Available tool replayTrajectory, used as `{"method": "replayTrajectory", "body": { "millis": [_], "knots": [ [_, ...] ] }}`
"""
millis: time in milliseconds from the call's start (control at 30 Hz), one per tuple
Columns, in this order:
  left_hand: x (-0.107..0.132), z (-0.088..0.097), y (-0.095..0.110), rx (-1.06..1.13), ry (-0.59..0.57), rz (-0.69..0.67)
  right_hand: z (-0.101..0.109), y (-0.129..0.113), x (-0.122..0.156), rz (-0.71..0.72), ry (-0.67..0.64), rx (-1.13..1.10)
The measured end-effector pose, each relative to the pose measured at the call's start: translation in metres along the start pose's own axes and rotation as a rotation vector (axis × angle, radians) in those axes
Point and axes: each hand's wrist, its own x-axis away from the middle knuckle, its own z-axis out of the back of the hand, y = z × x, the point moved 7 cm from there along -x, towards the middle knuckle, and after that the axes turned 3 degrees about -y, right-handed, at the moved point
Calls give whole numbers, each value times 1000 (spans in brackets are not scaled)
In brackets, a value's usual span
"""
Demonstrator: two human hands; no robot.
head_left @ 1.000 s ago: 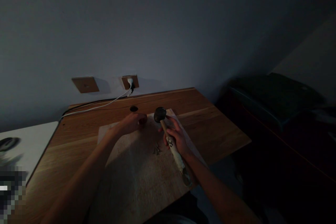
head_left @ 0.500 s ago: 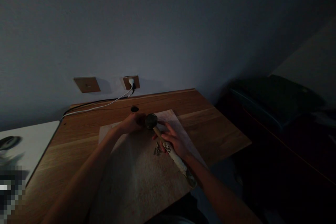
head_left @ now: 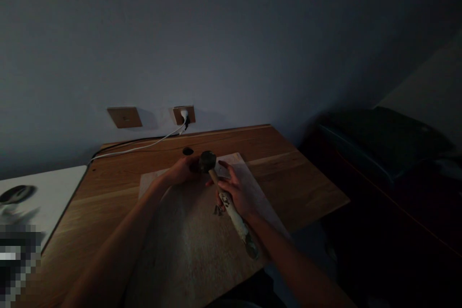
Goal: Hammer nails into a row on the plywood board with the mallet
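Hammer [head_left: 236, 216] in our right hand [head_left: 238, 195]: from the head view we see its pale, patchy handle slanting across our fingers, the dark head up and to the left, the butt pointing back toward our right forearm. Our right hand is closed loosely round the upper handle, with one finger stretched out beside the hammer head. Our left hand [head_left: 181, 171] is curled just left of that head, its fingertips in shadow, so we cannot tell whether it pinches anything. Just nearer to us than the right hand's fingers, a small cluster of metal pieces [head_left: 217, 211], nail-like in shape, lies on the board [head_left: 176, 240] beneath both hands. That board rests on the wooden desk [head_left: 303, 183], which has a dark round hole [head_left: 188, 151] just beyond our left hand. Farther past that hand, on the wall [head_left: 231, 48], we find a socket [head_left: 177, 115] with a white plug [head_left: 184, 113] in it, and a second plate [head_left: 125, 118] to its left. A white cable [head_left: 144, 147] runs left from the plug, toward a white surface [head_left: 61, 192] well to the left of our hands.
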Motion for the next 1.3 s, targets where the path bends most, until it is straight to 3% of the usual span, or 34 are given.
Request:
{"method": "replayTrajectory", "body": {
  "millis": [233, 700, 900, 1100, 1300],
  "knots": [
    [2, 4, 2, -2, 69, -41, -1, 7, 2, -19, -28, 20],
    [1, 3, -8, 2, 23, -55, -3, 6, 4, -14, -40, 98],
    [0, 3, -4, 20, -10, -33, 0, 10, 3, -49, -28, 102],
    [2, 4, 4, -54, -27, -41, -1, 12, 3, -37, -48, 116],
    [5, 7, 14, -275, -99, 92, 6, -4, 5, 76, 29, 31]
  ]
}}
